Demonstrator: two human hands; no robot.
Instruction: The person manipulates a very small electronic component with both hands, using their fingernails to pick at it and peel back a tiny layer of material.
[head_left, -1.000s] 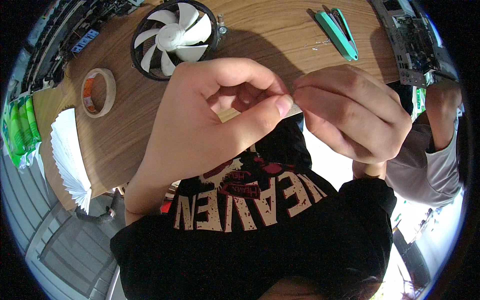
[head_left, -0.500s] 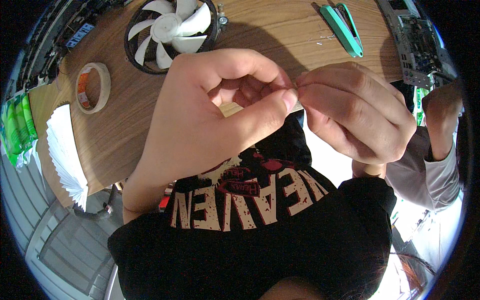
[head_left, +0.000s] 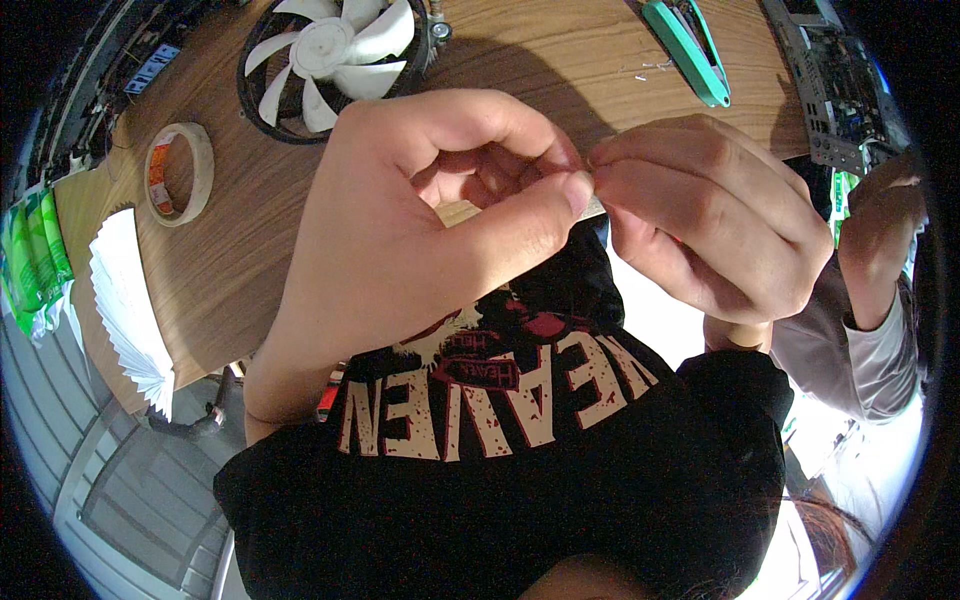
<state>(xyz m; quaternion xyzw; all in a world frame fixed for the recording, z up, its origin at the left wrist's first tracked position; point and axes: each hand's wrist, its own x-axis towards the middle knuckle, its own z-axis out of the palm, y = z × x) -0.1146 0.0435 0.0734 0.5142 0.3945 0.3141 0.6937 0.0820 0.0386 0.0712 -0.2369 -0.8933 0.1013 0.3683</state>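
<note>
Thumb and forefinger of my left hand (head_left: 430, 215) are pinched together, with the other fingers curled behind them. My right hand (head_left: 715, 215) is pinched too, its fingertips meeting the left ones in front of my chest. Whatever sits between the fingertips is too small or too hidden to name. Beyond the hands, a teal stapler (head_left: 690, 55) lies on the wooden table (head_left: 520, 65), with several tiny loose staples (head_left: 655, 72) beside it. Nearest the left hand on the table is a fan (head_left: 325, 50) with white blades in a black frame.
A roll of masking tape (head_left: 200, 180) and a pleated white paper (head_left: 130, 310) lie at the left. A green package (head_left: 38, 250) is at the far left edge. Circuit boards (head_left: 835, 90) stand at the far right, near another person's arm (head_left: 870, 250).
Both hands keep the same pinch at nearly the same place. The table things have shifted slightly up and left in the picture. The other person's arm at right has moved a little.
</note>
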